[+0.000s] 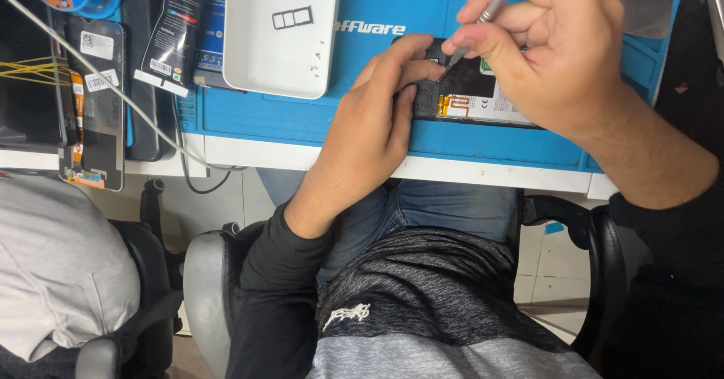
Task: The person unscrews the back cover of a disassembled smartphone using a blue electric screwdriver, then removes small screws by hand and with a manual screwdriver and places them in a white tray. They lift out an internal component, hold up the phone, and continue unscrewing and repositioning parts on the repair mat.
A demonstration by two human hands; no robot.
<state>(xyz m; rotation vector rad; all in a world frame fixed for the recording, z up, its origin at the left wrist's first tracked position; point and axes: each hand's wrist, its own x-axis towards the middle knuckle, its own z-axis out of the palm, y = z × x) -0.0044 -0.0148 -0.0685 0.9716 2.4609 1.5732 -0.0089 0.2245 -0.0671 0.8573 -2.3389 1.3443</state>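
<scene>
Nearest to me I see my lap in a dark marbled top and jeans, seated in a black office chair point(204, 273), with black sleeves running up toward the work. Beyond my knees the white edge of the counter point(483, 174) crosses the view, covered by a blue work mat point(317, 115).

On that mat, just past the edge, lies an opened phone point(471, 92) with its back off, its long axis running left to right, dark shielding and an orange flex strip showing. My left hand point(377, 126) rests on its left end, fingers curled down and pinning it flat. My right hand point(547, 47) comes in from the right and above, clenched around a slim grey screwdriver point(494, 3) with a red cap. The tool slants down and to the left, and its tip meets the phone's upper left corner, right beside my left fingertips. So the right hand is the working one, directly over the phone.

Farther left on the mat sits a white rectangular tray point(279, 32) with a small card-tray frame and tiny specks, perhaps screws. Further left lie a black packet, another stripped phone point(94, 100), a white cable and a blue spool
</scene>
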